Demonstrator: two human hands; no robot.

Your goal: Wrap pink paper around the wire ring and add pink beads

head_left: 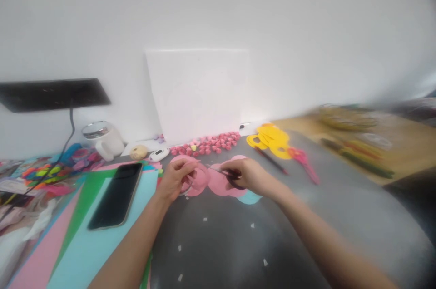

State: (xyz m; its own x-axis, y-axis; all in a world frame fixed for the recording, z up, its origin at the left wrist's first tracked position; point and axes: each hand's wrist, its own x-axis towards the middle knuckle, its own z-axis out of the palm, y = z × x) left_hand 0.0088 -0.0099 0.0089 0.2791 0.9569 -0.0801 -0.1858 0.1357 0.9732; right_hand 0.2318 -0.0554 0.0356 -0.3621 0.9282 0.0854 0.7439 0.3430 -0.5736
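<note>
Between the thumb and fingers of my left hand [177, 176] is a piece of pink paper [200, 175], with a curled strip hanging beside it. My right hand [245, 174] is closed around dark-handled scissors [233, 179], whose blades point left at the paper's edge. Whether the blades touch the paper is too blurred to tell. Under and behind both hands lie round pink paper cutouts [218, 183], and a light blue one [249, 197] shows below my right hand. Small pink rolled pieces [218, 142] are heaped just beyond.
On the left, a phone [116, 196] rests on coloured paper sheets [85, 252]. A white mug-like object [106, 141] stands behind. Yellow paper shapes [272, 138], a pencil [271, 160] and pink scissors [306, 164] lie right. A white board [200, 94] leans on the wall. Several paper scraps dot the grey mat [221, 252].
</note>
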